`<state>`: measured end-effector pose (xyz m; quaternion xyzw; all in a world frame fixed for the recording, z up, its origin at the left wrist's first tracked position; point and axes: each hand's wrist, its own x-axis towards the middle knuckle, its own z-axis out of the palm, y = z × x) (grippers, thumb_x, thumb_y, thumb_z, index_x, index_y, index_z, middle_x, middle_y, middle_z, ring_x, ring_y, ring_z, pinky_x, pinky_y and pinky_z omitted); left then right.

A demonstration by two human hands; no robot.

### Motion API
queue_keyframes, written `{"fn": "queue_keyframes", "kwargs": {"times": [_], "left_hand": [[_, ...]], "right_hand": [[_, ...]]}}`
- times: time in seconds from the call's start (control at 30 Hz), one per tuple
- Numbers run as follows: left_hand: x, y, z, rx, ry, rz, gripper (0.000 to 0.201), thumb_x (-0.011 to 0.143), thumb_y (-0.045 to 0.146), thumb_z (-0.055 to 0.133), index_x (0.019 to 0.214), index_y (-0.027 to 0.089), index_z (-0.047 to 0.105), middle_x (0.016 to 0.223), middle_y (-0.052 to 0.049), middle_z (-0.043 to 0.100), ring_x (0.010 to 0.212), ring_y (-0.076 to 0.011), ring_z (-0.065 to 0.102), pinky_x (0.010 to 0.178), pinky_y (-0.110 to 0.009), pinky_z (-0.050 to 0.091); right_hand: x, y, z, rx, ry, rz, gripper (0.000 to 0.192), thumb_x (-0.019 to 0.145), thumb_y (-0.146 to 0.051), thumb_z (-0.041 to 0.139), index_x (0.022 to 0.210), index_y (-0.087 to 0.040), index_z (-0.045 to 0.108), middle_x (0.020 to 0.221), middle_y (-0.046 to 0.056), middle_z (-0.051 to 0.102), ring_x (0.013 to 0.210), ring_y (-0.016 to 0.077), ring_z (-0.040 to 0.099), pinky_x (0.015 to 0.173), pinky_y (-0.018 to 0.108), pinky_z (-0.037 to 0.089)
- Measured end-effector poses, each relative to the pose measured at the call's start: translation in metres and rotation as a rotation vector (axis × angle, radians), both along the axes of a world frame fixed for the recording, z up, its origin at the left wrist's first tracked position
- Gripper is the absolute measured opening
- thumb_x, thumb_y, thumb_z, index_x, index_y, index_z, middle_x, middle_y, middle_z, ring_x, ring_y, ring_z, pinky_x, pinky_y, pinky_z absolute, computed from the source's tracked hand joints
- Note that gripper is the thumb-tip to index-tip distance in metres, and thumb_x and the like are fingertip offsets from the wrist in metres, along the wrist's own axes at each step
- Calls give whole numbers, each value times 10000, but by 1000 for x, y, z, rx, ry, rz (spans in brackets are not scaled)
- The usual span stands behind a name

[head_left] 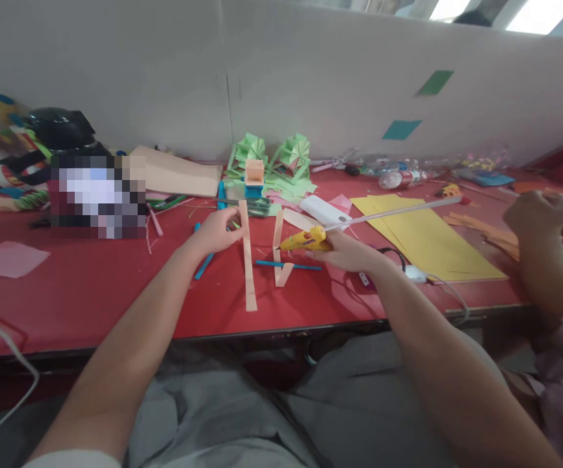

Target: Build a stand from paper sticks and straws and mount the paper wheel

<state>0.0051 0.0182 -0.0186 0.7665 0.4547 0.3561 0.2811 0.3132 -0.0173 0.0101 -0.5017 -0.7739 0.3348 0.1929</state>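
We pinch the long peach paper strip [248, 257] near its top with our left hand [218, 233], steadying it on the red counter [91, 286]. Our right hand [347, 250] grips the yellow glue gun [305, 240], nozzle aimed at the folded strip [279, 250] just beside it.

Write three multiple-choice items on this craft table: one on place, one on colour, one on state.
1. The yellow card sheets lie where from the glue gun?
A. right
B. left
C. under it

2. The table cover is
A. blue
B. red
C. white

3. The left hand
A. lies flat and empty
B. grips scissors
C. pinches a paper strip

Answers: 1 A, the sheets spread beyond the right hand; 2 B, red shows all around; 3 C, fingers close on the strip's upper end.
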Motion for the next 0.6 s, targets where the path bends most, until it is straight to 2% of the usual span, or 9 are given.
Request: {"fn": "queue_keyframes", "kwargs": {"times": [0.13,0.3,0.6], "left_hand": [[-1,4,-5,9,-10,-11,192,802,309,639,930,166,625,923,-54,690,834,-206,674,775,-326,537],[-1,5,-7,8,47,-10,142,822,307,601,869,176,629,881,-43,689,816,-206,664,752,-323,523],[2,0,-1,-3,132,6,144,797,297,587,861,179,639,874,-45,706,800,-207,651,728,-317,499]], "right_hand": [[-1,-2,4,-19,4,-23,240,750,-358,793,930,-226,705,885,87,719,822,272,667,731,364,534],[-1,-4,8,-26,-104,-62,285,778,-425,745,933,-195,678,843,65,697,781,241,645,721,339,517],[-7,-5,6,2,-166,-53,286,874,-394,611,1053,-171,614,950,87,669,827,236,631,741,346,507]]}}
